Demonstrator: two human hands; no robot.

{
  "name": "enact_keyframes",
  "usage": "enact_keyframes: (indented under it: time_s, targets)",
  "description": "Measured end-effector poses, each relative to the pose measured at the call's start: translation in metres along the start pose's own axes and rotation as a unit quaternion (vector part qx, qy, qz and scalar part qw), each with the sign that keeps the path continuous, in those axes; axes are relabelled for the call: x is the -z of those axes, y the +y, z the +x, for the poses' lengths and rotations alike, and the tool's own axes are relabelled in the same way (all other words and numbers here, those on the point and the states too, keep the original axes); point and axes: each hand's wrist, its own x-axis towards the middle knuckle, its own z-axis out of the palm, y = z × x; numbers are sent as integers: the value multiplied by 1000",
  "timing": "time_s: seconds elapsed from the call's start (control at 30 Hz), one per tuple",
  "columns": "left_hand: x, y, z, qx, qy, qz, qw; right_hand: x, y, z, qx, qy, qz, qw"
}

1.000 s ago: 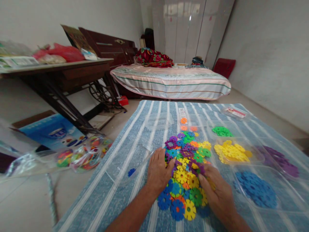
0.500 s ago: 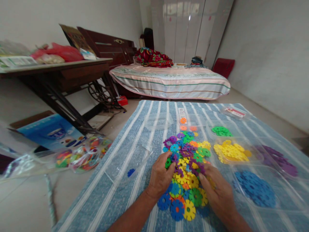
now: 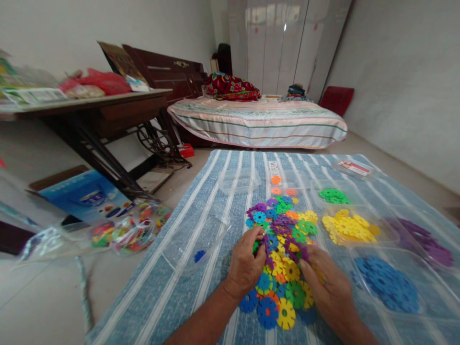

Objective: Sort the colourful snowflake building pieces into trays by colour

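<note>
A heap of notched plastic snowflake discs (image 3: 291, 270) in several colours lies on the striped cloth in front of me. At the heap's left side my left hand (image 3: 246, 263) is closed, its thumb and fingertips on a purple snowflake disc (image 3: 268, 251) seen edge-on. My right hand (image 3: 328, 282) curls in from the right, with purple discs (image 3: 296, 250) at its thumb and fingertips; a yellow disc shows beside its palm. Its lower fingers are hidden. Right of the heap, clear boxes hold yellow discs (image 3: 348, 226), blue discs (image 3: 388, 283), green discs (image 3: 333, 195) and purple discs (image 3: 420, 239).
A clear box with orange discs (image 3: 276, 180) stands beyond the heap, beside another clear box (image 3: 239, 181). To the left lies a clear lid or tray (image 3: 179, 244) with a dark blue disc (image 3: 200, 256). A lidded box (image 3: 355, 167) sits at the far right.
The view has shifted slightly, so everything appears a little farther right. Both hands stay at the heap, with little visible movement among the discs.
</note>
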Motion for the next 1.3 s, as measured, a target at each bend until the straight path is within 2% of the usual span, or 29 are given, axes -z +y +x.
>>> enact_keyframes:
  time_s: [0.13, 0.27, 0.37, 0.47, 0.73, 1.03, 1.3]
  targets:
    - [-3, -3, -4, -29, 4, 4, 1000, 0, 2, -1, -5, -1, -7, 1000]
    - [-2, -1, -7, -94, 11, 61, 994, 0, 3, -2, -6, -1, -5, 1000]
    - [-1, 3, -8, -145, -9, 105, 984, 0, 3, -4, 4, 3, -4, 1000]
    - [-2, 4, -8, -166, -26, 117, 979, -1, 5, -5, 7, 1, -5, 1000]
    - [-6, 1, -9, -117, -12, 84, 990, 0, 4, -5, 17, -6, -7, 1000]
    - [-1, 11, -8, -63, -19, 14, 998, 1, 3, -4, 7, -10, -5, 1000]
    - [-1, 13, -6, 13, -17, -18, 1000, 2, 2, -5, 2, -20, -3, 1000]
